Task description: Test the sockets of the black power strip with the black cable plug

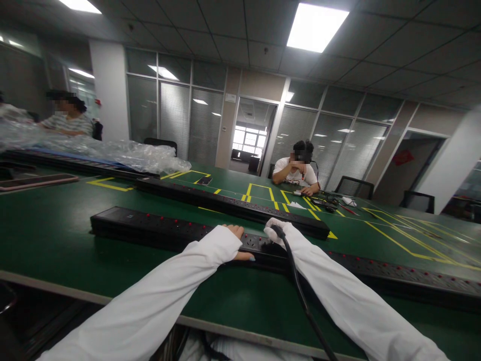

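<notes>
Sleeves (165, 288) cross table edge (233, 331); R hand (275, 231) closed on blk cable (296, 278), L hand (236, 231) clasping pwr strip (176, 230) edge-to-edge.

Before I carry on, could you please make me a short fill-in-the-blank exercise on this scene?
1. The left hand grips a power strip, with its thumb on the near side and its ____ on the far side.
2. The small dots along the strip's top are ____.
3. The right hand holds one end of a cable coloured ____.
4. The tabletop is ____.

Missing words: fingers; red; black; green.
</notes>
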The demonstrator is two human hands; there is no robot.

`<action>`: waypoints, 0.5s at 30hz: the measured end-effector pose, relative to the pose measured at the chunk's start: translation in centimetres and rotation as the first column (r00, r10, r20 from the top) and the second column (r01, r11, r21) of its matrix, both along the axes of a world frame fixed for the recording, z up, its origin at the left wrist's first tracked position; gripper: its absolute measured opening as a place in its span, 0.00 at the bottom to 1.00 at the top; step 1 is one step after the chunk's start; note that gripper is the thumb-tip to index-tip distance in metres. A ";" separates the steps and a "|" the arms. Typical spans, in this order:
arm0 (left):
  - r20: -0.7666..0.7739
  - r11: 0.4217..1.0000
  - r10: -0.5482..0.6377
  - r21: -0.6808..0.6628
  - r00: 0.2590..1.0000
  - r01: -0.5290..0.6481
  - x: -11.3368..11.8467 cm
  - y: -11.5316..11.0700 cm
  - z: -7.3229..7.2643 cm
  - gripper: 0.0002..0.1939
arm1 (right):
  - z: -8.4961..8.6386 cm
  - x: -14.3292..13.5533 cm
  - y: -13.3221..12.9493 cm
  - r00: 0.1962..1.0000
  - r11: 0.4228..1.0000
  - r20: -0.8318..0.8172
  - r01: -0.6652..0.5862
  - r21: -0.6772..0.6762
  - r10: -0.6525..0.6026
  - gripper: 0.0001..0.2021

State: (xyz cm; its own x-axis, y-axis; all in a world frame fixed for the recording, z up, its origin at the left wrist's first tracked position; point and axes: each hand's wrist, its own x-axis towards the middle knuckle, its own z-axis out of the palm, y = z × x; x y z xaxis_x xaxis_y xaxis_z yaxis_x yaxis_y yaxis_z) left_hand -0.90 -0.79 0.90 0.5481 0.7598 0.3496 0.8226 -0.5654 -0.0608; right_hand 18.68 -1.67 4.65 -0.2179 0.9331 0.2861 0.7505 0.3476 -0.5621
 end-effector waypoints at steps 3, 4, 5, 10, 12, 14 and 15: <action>-0.008 1.000 0.004 -0.005 1.000 -0.004 0.2 0.3 -0.2 0.37 | -0.8 0.2 0.5 0.997 0.999 0.072 0.015 0.039 -0.018 0.12; -0.006 1.000 0.003 -0.003 1.000 -0.003 0.2 0.4 -0.2 0.37 | -1.1 0.2 0.7 0.995 0.998 0.101 0.018 0.056 -0.024 0.13; -0.001 1.000 0.001 0.002 1.000 -0.001 0.3 0.4 -0.3 0.38 | -1.3 0.2 0.8 0.992 0.997 0.127 0.018 0.072 -0.027 0.13; 0.022 1.000 0.008 0.012 1.000 -0.008 0.4 0.5 -0.5 0.38 | -1.5 0.1 0.6 0.979 0.992 0.201 0.006 0.129 -0.032 0.15; 0.020 1.000 0.009 0.007 1.000 -0.009 0.4 0.4 -0.4 0.38 | -1.2 0.1 0.4 0.975 0.990 0.221 -0.012 0.141 -0.020 0.15; 0.020 1.000 0.006 0.004 1.000 -0.006 0.5 0.3 -0.3 0.38 | -1.0 0.2 0.2 0.969 0.988 0.246 -0.031 0.149 -0.007 0.15; 0.020 1.000 0.006 0.004 1.000 -0.006 0.5 0.2 -0.2 0.38 | -1.0 0.2 0.1 0.967 0.988 0.256 -0.034 0.153 -0.006 0.15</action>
